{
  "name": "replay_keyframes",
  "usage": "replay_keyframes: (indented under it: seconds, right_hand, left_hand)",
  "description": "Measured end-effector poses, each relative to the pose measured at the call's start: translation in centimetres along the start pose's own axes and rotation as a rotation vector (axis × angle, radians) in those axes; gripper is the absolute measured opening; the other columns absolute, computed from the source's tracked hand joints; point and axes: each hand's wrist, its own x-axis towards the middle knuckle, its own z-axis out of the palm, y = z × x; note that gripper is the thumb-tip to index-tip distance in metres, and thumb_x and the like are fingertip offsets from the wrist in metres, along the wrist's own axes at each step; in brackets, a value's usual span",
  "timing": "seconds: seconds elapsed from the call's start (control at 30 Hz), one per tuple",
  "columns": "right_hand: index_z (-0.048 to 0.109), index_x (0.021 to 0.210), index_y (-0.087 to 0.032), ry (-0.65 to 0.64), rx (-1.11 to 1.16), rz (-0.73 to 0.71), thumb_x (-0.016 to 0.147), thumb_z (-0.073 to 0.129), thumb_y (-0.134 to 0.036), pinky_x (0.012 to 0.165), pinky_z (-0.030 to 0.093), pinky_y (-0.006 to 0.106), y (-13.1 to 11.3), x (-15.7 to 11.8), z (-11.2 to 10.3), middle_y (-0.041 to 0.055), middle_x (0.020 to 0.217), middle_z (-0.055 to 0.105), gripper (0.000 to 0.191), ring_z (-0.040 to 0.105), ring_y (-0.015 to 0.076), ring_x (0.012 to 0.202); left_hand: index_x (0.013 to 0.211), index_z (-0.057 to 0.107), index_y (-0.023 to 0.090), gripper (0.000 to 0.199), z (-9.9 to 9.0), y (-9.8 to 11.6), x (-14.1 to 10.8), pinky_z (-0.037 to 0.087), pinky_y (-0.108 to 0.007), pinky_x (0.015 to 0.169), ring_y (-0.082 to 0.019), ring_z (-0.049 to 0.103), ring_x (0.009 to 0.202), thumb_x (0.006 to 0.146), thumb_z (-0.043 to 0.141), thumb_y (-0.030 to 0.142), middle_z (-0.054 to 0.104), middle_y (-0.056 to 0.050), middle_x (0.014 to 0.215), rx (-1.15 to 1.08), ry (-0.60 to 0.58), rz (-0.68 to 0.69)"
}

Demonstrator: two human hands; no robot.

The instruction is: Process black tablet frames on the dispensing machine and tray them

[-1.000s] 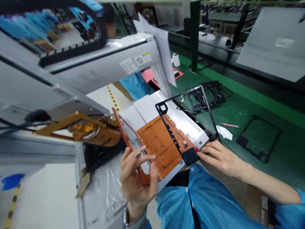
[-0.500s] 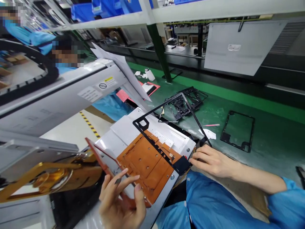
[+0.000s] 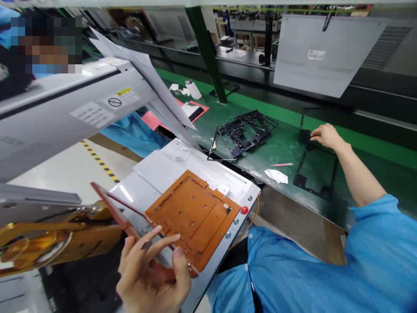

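My right hand (image 3: 328,137) reaches far out over the green bench, its fingers closed on the dark corner of a thin black frame (image 3: 305,134). Much of that frame blurs into the dark background. Just in front of it, another black frame (image 3: 298,180) lies flat on the bench. My left hand (image 3: 153,269) is at the near edge of an orange fixture plate (image 3: 195,213), fingers spread apart. Beside those fingers rises the plate's tilted reddish lid (image 3: 112,208); whether they touch it, I cannot tell. The plate's shallow recess shows holes and no frame in it.
A pile of black frames (image 3: 246,132) lies mid-bench, near pink tweezers (image 3: 282,164) and a crumpled white paper (image 3: 276,175). The white machine bed (image 3: 176,158) carries a red button (image 3: 244,210). The grey machine arm (image 3: 107,104) stands at left; a co-worker sits beyond.
My right hand has carried the black frame from above the orange plate to the far right over the bench. My left hand stays by the lid, and the view has shifted.
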Motion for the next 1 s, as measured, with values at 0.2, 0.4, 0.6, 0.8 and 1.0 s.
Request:
replay_keyframes:
  seconds: [0.2, 0.4, 0.6, 0.8, 1.0]
  right_hand:
    - [0.079, 0.125, 0.008, 0.075, -0.065, 0.296, 0.110, 0.058, -0.023, 0.109, 0.045, 0.049, 2.2, 2.1, 0.4, 0.0392, 0.134, 0.070, 0.041, 0.065, 0.0349, 0.131]
    - [0.081, 0.130, -0.007, 0.189, 0.075, -0.266, 0.109, 0.066, -0.020, 0.116, 0.047, 0.055, -10.8, 3.8, 3.7, 0.0258, 0.131, 0.076, 0.030, 0.066, 0.0362, 0.128]
    - [0.078, 0.127, -0.007, 0.103, 0.129, -0.816, 0.098, 0.084, -0.018, 0.107, 0.052, 0.030, -25.0, 3.5, 6.5, 0.0095, 0.125, 0.080, 0.031, 0.069, 0.0162, 0.114]
    - [0.074, 0.094, -0.005, 0.126, 0.110, -0.831, 0.104, 0.071, -0.010, 0.097, 0.049, 0.021, -27.1, 4.2, 7.1, 0.0022, 0.105, 0.079, 0.011, 0.065, 0.0062, 0.094]
    - [0.077, 0.117, -0.012, 0.336, 0.200, -0.734, 0.115, 0.050, -0.017, 0.102, 0.054, 0.038, -26.2, 4.2, 4.2, 0.0140, 0.122, 0.076, 0.027, 0.068, 0.0194, 0.103]
  left_hand:
    - [0.167, 0.050, 0.030, 0.088, 0.3, 1.0, 1.0, 0.044, -0.080, 0.127, -0.035, 0.080, 0.104, 0.086, 0.079, 0.014, 0.076, -0.002, 0.084, 0.106, 0.117, 0.102]
    - [0.173, 0.041, 0.027, 0.094, 1.0, 1.5, 1.1, 0.041, -0.080, 0.129, -0.033, 0.077, 0.119, 0.089, 0.077, 0.005, 0.078, -0.007, 0.095, 0.056, 0.043, 0.086]
    - [0.172, 0.042, 0.026, 0.093, 1.7, 2.1, 1.7, 0.039, -0.077, 0.131, -0.031, 0.076, 0.118, 0.089, 0.077, 0.005, 0.076, -0.008, 0.104, 0.036, 0.034, 0.096]
    - [0.171, 0.044, 0.024, 0.091, 1.4, 2.6, 1.8, 0.039, -0.072, 0.132, -0.032, 0.075, 0.124, 0.088, 0.076, 0.002, 0.078, -0.008, 0.102, 0.017, 0.021, 0.063]
    - [0.163, 0.050, 0.023, 0.065, 1.3, 2.2, 2.1, 0.043, -0.069, 0.130, -0.034, 0.077, 0.124, 0.103, 0.073, 0.032, 0.083, -0.009, 0.106, -0.149, -0.014, 0.034]
